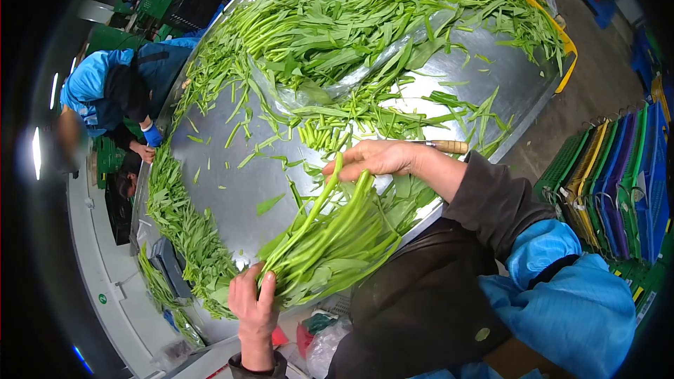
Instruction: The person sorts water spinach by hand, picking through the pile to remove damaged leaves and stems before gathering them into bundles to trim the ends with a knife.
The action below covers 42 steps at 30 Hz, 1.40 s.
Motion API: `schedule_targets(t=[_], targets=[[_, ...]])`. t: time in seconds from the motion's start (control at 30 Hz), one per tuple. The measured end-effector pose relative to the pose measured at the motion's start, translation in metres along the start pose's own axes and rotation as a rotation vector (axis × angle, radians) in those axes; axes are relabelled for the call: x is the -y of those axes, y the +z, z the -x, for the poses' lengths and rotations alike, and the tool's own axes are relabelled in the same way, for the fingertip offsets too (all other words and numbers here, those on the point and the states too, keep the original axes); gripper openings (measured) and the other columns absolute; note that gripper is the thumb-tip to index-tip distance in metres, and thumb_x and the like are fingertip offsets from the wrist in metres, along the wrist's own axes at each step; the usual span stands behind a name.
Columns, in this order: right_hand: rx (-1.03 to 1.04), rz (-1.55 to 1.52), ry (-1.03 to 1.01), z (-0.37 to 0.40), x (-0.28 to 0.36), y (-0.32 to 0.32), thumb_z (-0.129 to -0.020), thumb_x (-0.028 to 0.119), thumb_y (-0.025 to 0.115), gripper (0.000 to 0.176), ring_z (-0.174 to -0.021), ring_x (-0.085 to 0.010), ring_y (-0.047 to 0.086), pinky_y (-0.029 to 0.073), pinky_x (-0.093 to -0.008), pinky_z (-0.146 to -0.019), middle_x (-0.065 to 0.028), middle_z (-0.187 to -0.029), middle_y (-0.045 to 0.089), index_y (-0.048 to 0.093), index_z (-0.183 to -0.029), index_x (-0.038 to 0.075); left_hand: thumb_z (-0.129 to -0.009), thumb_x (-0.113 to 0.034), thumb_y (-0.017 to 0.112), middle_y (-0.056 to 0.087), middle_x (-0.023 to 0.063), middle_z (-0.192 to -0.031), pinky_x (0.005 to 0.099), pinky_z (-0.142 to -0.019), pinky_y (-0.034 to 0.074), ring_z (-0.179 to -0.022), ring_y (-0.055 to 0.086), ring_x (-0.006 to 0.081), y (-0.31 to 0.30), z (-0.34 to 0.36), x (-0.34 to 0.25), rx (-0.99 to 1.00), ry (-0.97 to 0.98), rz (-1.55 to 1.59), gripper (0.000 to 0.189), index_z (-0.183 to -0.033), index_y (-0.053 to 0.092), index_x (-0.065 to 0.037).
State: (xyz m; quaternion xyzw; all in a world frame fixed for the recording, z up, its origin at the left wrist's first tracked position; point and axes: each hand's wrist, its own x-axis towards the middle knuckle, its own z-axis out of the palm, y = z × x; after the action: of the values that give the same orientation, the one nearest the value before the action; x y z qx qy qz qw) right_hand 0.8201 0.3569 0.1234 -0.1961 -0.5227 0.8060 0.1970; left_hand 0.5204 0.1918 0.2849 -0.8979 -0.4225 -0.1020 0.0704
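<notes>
Holding a bunch (344,238) of greens between both hands, slanting up from left to right. Left hand (254,302): at the bunch's lower-left end, thumb and fingers closed on the stalks there; how firm, can't tell. Right hand (372,160): at the upper end, fingertips and thumb pinched together on a stem (338,163) whose tip pokes up past them. Rest of bunch fans out below the right hand and right of the left hand, leaves hanging toward the person's body.

Knife (449,146), wooden handle showing, just beyond the right wrist. Cut stalks (321,137) just past the right fingertips. Big pile (337,21) well beyond the right hand, clear plastic (277,95) along its near side. Loose leaf (269,203) on the metal table (210,196), between the hands and off to their left. Row of greens (179,210) runs from near the left hand up the table's left edge, to a co-worker's gloved hand (152,135). Folded crates (618,175) stand well right of the right hand.
</notes>
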Motion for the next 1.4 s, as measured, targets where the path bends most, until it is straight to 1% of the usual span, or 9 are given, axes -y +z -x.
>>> schedule_targets(t=[0.1,0.2,0.5,0.77,1.13,1.2,1.27,1.33,1.4], targets=[[-0.115,-0.428,-0.02,0.003,0.01,0.002,-0.09,0.034,0.063,0.051,-0.109,-0.0154,0.057,0.04,-0.0302,-0.098,-0.0095,-0.121,0.062,0.052,-0.132,0.008,-0.078,0.002,0.061,0.062,0.0178,-0.1,0.0365,-0.061,0.046,-0.077,0.061,0.0301,0.001,-0.001,0.0,-0.013,-0.02,0.003,0.057,-0.129,0.044,-0.016],[-0.094,-0.045,-0.112,0.005,0.021,0.013,-0.093,0.029,0.06,0.046,-0.103,-0.014,0.06,0.044,-0.0273,-0.093,-0.0078,-0.112,0.066,0.052,-0.131,0.006,-0.078,0.003,0.06,0.062,0.018,-0.1,0.0367,-0.062,0.046,-0.078,0.061,0.0299,0.005,-0.003,0.001,-0.017,-0.036,0.015,0.057,-0.13,0.044,-0.015],[-0.234,-0.037,-0.027,-0.003,0.025,0.021,-0.084,0.018,0.072,0.051,-0.085,-0.0118,0.064,0.048,-0.0253,-0.076,-0.0119,-0.087,0.071,0.05,-0.126,-0.002,-0.077,0.005,0.056,0.062,0.0187,-0.102,0.0375,-0.063,0.046,-0.079,0.06,0.0307,0.011,-0.001,0.002,-0.04,-0.093,-0.005,0.06,-0.132,0.043,-0.011],[-0.323,-0.076,-0.2,-0.021,0.02,0.025,-0.087,0.007,0.053,0.043,-0.082,-0.0108,0.06,0.044,-0.0259,-0.078,-0.0044,-0.081,0.062,0.044,-0.129,0.003,-0.067,0.008,0.06,0.061,0.0197,-0.102,0.0383,-0.063,0.045,-0.076,0.058,0.0316,0.02,0.004,-0.003,0.008,-0.174,0.057,0.071,-0.134,0.043,-0.008],[-0.748,-0.076,-0.054,-0.037,0.011,0.037,-0.081,0.006,0.049,0.04,-0.071,-0.0105,0.054,0.042,-0.0237,-0.072,-0.0018,-0.074,0.058,0.048,-0.121,0.005,-0.057,0.012,0.064,0.062,0.0211,-0.101,0.0396,-0.065,0.048,-0.08,0.06,0.0356,0.023,0.009,-0.012,0.028,-0.313,0.141,0.078,-0.132,0.045,0.0],[-0.906,-0.092,-0.277,-0.036,-0.001,0.008,-0.083,0.008,0.052,0.039,-0.072,-0.012,0.054,0.045,-0.0284,-0.075,-0.004,-0.079,0.059,0.047,-0.121,0.003,-0.058,0.012,0.063,0.062,0.0214,-0.102,0.0391,-0.067,0.049,-0.081,0.061,0.0353,0.022,0.014,-0.012,0.028,-0.341,0.124,0.078,-0.133,0.045,0.001],[-1.093,0.071,-0.303,-0.023,-0.006,-0.036,-0.086,0.012,0.055,0.043,-0.081,-0.0183,0.059,0.046,-0.0326,-0.085,-0.0103,-0.091,0.061,0.043,-0.126,0.002,-0.058,0.012,0.063,0.062,0.0218,-0.103,0.0387,-0.069,0.049,-0.083,0.062,0.0351,0.02,0.019,-0.013,0.026,-0.378,0.103,0.078,-0.133,0.044,0.002],[-1.254,1.265,-0.111,0.004,-0.006,-0.056,-0.088,0.015,0.058,0.049,-0.094,-0.0262,0.06,0.045,-0.0374,-0.091,-0.0158,-0.1,0.061,0.04,-0.132,0.002,-0.063,0.012,0.064,0.063,0.0205,-0.105,0.0372,-0.077,0.051,-0.086,0.064,0.0327,0.022,0.021,-0.014,-0.047,-0.499,0.181,0.078,-0.136,0.042,0.002],[-0.946,1.0,0.011,0.005,-0.009,-0.043,-0.088,0.031,0.063,0.049,-0.104,-0.0328,0.059,0.044,-0.0385,-0.095,-0.0178,-0.108,0.062,0.052,-0.125,0.001,-0.067,0.011,0.066,0.064,0.0183,-0.105,0.0342,-0.084,0.05,-0.089,0.065,0.0278,0.03,0.033,-0.012,-0.038,-0.578,0.233,0.077,-0.139,0.039,0.001]])
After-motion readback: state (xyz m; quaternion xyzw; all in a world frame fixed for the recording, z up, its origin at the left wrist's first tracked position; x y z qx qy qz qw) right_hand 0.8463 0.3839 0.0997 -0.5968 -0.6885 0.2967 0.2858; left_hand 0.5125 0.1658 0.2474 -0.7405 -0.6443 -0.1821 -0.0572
